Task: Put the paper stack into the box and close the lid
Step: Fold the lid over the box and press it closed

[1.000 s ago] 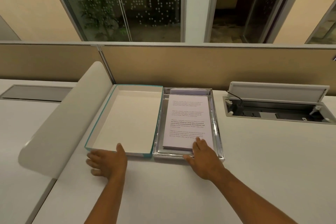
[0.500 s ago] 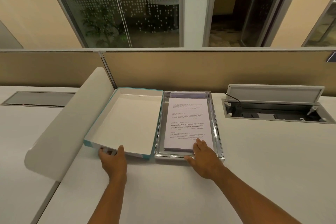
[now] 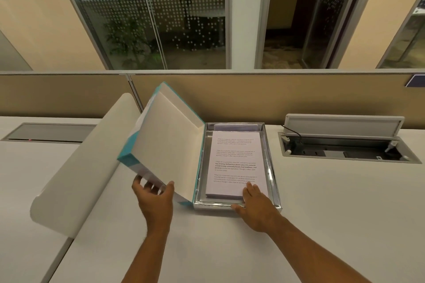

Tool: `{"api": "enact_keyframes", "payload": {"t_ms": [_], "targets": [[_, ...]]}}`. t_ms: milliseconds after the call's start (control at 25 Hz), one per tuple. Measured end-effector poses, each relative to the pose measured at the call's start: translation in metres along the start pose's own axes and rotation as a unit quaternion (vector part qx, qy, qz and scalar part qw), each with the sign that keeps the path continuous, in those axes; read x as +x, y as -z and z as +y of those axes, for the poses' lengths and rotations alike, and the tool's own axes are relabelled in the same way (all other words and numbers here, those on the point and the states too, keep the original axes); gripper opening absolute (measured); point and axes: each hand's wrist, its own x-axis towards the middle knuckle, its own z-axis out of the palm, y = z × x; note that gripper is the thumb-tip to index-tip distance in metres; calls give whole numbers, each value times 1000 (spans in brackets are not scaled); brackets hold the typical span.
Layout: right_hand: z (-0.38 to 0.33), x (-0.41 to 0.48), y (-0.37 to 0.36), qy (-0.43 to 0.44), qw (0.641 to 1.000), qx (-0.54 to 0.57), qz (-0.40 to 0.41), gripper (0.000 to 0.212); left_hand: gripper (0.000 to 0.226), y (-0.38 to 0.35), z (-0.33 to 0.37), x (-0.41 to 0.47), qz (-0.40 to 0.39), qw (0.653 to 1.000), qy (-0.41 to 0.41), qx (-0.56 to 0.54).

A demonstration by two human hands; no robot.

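Note:
A stack of printed white paper [image 3: 235, 163] lies inside a shiny silver box [image 3: 273, 167] at the middle of the desk. The teal-edged lid [image 3: 167, 145], white inside, stands tilted up on its right edge beside the box's left wall. My left hand [image 3: 154, 193] grips the lid's near left edge, thumb on the inside and fingers behind. My right hand [image 3: 255, 202] rests flat on the box's front rim, fingertips touching the near right corner of the paper.
A curved white divider [image 3: 76, 167] slopes up left of the lid. An open cable hatch [image 3: 345, 142] with sockets and a black cord sits at the right. A tan partition [image 3: 276, 96] runs behind the desk; a closed hatch [image 3: 48, 132] lies far left.
My left hand took hold of the lid's left edge and swung it up from flat on the desk to steeply tilted toward the box. My right hand stayed on the box.

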Motion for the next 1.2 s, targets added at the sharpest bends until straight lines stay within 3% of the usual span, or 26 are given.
{"api": "enact_keyframes", "payload": {"t_ms": [160, 280, 440, 560, 720, 880, 960, 1000, 1120, 1200], "targets": [[-2, -7, 6, 0, 1000, 19, 7, 97, 83, -15, 11, -12, -53, 994, -51, 80], [-16, -19, 18, 21, 985, 159, 71, 103, 78, -29, 18, -31, -89, 977, -127, 149], [-50, -38, 65, 49, 899, 406, 158, 94, 69, -47, 17, -49, -137, 954, -187, 188], [-67, -51, 104, 41, 844, 502, 182, 90, 68, -57, 9, -54, -162, 923, -238, 255], [-69, -60, 128, 6, 819, 538, 199, 69, 82, -69, 2, -69, -188, 843, -351, 361], [-52, -59, 125, -74, 835, 505, 208, 49, 91, -76, -3, -71, -233, 804, -369, 404], [-38, -56, 119, -103, 836, 501, 200, 43, 93, -69, -4, -66, -270, 818, -326, 391], [-31, -54, 116, -112, 832, 505, 199, 41, 91, -65, -2, -63, -272, 846, -274, 369], [-15, -50, 108, -132, 819, 521, 202, 39, 81, -52, -5, -32, -164, 934, -46, 313], [-9, -49, 105, -143, 814, 527, 197, 37, 83, -49, -2, -17, -153, 948, 104, 258]]}}
